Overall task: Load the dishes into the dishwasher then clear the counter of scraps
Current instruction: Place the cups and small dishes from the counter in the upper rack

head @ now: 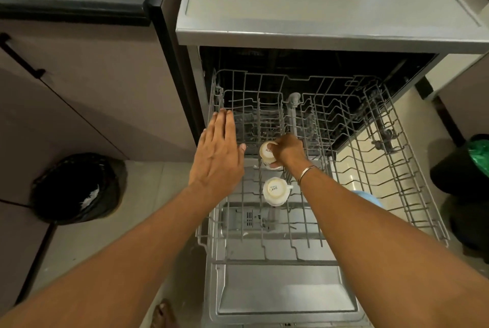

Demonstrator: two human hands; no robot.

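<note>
The person bends over the open dishwasher, and the lower rack (397,168) is pulled out over the door. The right hand (288,150) is closed around a white cup (267,153), turned bottom up, and holds it among the wire prongs in the middle of the rack. A second cup (275,191), also bottom up, stands already in the rack, just in front of the first one. The left hand (219,153) is flat, fingers straight and pressed together, and hovers over the left edge of the rack; I cannot tell if it touches the wire.

I think the danger is in the release. If the cup does not sit well between the prongs, it may tip and knock against the second cup, which is very near. The flat left hand holds nothing, so it cannot catch it. Also the stretched-out rack could roll if the person leans on it.
</note>
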